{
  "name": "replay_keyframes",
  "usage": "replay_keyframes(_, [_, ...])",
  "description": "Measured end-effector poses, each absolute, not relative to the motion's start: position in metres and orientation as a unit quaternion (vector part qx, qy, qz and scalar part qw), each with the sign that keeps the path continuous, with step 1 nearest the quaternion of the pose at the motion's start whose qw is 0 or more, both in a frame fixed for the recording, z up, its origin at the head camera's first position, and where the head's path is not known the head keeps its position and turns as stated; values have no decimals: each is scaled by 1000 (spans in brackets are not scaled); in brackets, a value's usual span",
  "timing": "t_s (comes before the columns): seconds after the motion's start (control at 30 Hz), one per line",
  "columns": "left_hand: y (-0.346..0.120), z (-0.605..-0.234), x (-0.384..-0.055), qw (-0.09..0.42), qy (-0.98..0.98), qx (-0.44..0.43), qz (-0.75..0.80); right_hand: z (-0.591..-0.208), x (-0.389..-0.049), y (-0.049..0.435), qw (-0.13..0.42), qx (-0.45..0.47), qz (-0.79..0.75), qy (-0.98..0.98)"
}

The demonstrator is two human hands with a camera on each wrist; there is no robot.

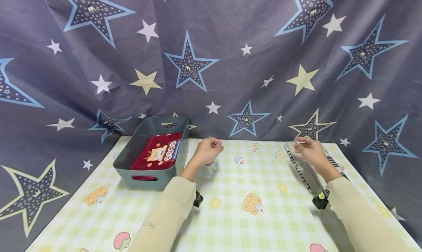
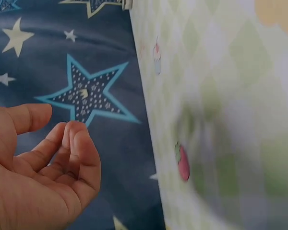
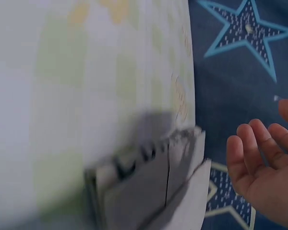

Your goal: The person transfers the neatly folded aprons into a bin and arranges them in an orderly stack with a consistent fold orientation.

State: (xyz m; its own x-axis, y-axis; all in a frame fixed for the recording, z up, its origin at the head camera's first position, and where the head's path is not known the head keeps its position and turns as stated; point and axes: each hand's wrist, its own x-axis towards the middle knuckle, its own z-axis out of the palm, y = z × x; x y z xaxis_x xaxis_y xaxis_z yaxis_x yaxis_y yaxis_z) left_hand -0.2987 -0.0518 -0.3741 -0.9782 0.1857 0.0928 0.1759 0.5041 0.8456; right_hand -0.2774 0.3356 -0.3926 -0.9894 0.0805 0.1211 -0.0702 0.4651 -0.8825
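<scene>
My left hand (image 1: pixel 207 150) hovers over the table to the right of a grey-green plastic basket (image 1: pixel 150 184). Its thumb stands apart from loosely bent fingers (image 2: pixel 84 153), and nothing is between them. Inside the basket lies a dark red packet (image 1: pixel 158 153) with a cartoon bear and white lettering. On the right, my right hand (image 1: pixel 311 153) is held above a flat whitish item (image 1: pixel 308 175) with black letters along its side, overlapping its far end in the head view. The right fingers (image 3: pixel 252 143) are relaxed and hold nothing; the whitish item (image 3: pixel 149 191) appears beside them in the right wrist view.
A green-and-white checked cloth with cartoon prints covers the table (image 1: pixel 230 222). Directly behind the table's far edge hangs a dark curtain (image 1: pixel 227 87) with stars. Black wrist cameras (image 1: pixel 320 200) sit under both forearms, with a thin cable at the right one.
</scene>
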Motion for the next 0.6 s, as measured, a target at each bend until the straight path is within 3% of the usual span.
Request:
replay_keyframes(0.37, [-21,-394,-296,39,856,96,506,-401,-271,381,106,-22,462,-880])
replay_keyframes(0.6, [-15,-399,-293,53,871,84,481,-404,-265,410,99,-94,353,-926])
